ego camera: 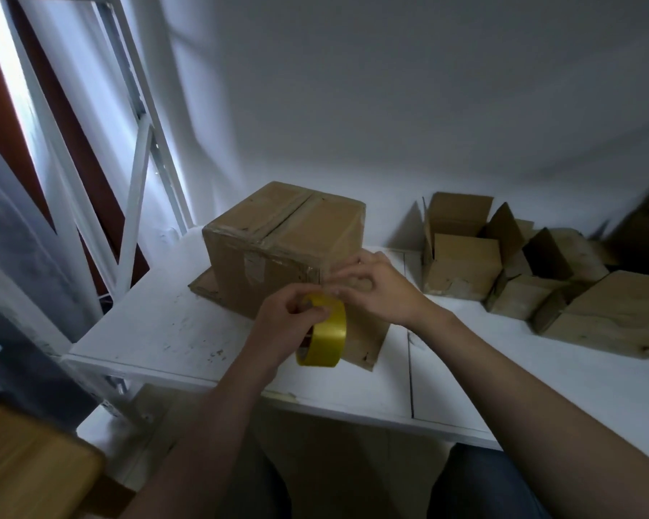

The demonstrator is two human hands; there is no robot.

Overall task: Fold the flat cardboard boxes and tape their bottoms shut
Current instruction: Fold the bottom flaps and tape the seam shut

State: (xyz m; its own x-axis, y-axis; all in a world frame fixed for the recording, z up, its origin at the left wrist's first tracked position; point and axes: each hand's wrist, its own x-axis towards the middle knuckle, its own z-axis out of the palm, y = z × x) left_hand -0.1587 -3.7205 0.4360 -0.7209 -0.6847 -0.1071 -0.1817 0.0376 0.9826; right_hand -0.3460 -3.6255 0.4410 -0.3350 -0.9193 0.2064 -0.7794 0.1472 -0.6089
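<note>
Two hands meet at the near right corner of a folded cardboard box (278, 237), which stands mid-table on a white table (158, 331) with its taped seam facing up. The left hand (281, 316) grasps a yellow tape roll (325, 337), fingers curled round its rim, holding it on edge just in front of the box. The right hand (375, 290) hovers beside the roll against the box's corner, its fingers bent and their tips drawn toward the thumb; whether they pinch a tape end cannot be told. Both hands and the roll hide the box's near lower corner. Loose flaps (364, 342) spread flat on the table from under the box. On the right, a cluster of other boxes (596, 316) crowds the tabletop, one open box (461, 252) with its flaps standing up. A white metal frame (139, 162) rises on the far left, and a wooden surface (27, 462) sits at the near left corner.
</note>
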